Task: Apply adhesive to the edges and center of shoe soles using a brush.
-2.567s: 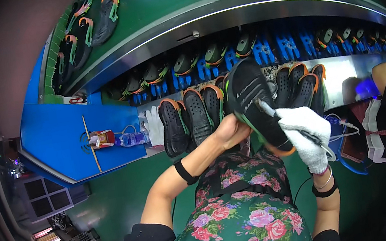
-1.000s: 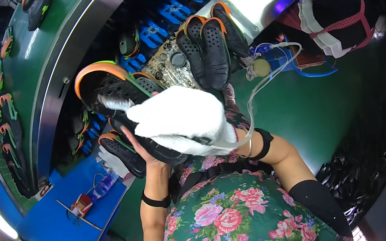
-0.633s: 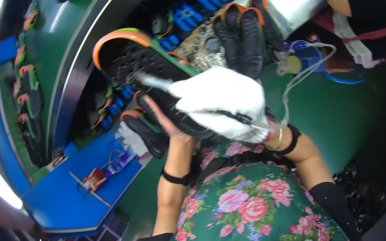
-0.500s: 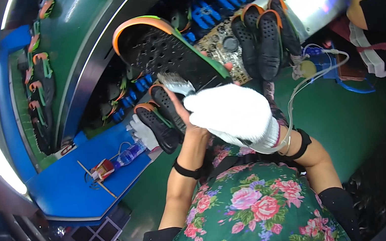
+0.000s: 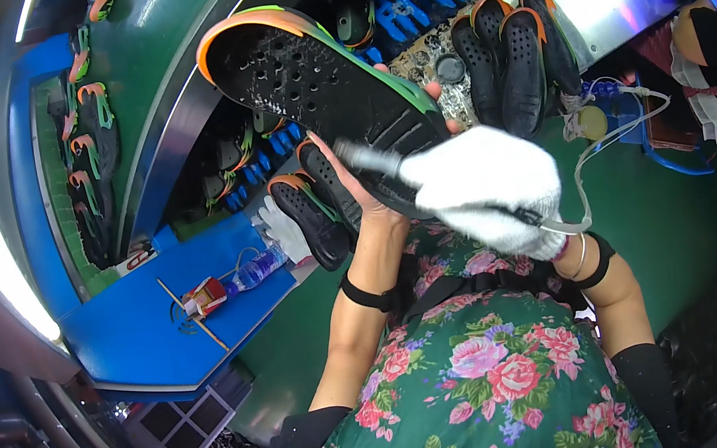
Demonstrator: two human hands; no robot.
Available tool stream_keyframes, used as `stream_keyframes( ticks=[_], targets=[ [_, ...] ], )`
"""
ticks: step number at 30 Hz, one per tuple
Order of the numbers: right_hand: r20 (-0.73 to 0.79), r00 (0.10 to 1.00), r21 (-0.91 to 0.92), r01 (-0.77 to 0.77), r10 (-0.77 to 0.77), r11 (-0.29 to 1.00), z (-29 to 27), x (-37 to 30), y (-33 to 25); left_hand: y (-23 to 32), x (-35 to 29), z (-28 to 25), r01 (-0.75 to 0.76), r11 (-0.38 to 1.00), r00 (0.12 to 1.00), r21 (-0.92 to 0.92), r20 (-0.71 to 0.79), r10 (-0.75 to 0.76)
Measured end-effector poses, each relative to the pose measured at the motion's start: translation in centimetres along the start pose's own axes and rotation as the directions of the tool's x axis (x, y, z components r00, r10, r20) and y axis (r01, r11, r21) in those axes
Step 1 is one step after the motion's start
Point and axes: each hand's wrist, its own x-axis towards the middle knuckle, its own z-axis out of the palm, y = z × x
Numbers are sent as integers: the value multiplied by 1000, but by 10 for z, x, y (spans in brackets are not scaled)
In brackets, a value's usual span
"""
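A black shoe bottom with an orange and green rim lies tilted across my left hand. That bare hand grips it, thumb along the near side and fingertips showing past the far edge. Wet-looking white streaks mark the holed part. My right hand, in a white knitted glove, is closed around a brush. Its pale bristles are over the middle of the shoe bottom; they are blurred, and I cannot tell if they touch. A clear tube runs from beside the gloved wrist.
Several black shoe bottoms stand on a stained board to the right; two more are left of my wrist. A blue table bears a bottle and a white glove. Shoes line a green conveyor. Another person's arm is far right.
The brush has swung from beside the shoe bottom's holes toward its middle, and my gloved hand has shifted right and down. The shoe bottom is turned slightly and sits a little higher.
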Motion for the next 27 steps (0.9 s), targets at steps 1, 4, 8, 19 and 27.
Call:
stream_keyframes(
  ticks=[1, 4, 8, 19, 27],
  targets=[
    [7, 1000, -35, 3, -3, 999, -6, -1, 1, -2, 3, 1, -53, 999, 996, 8, -74, 53],
    [87, 990, -280, 127, -107, 952, -1, 4, -11, 10, 5, -20, 46, 986, 992, 158, 112, -65],
    [-90, 995, 6, 42, -41, 999, -3, 9, -16, 11, 5, -18, 60, 992, 992, 107, 107, -72],
    [-61, 998, 34, 5, -3, 999, -9, 4, -10, 13, 2, -19, -79, 984, 989, 160, 138, 57],
    [79, 990, 162, -126, 114, 979, -11, 2, -18, 33, 0, -23, 119, 974, 985, 195, 104, -141]
  ],
)
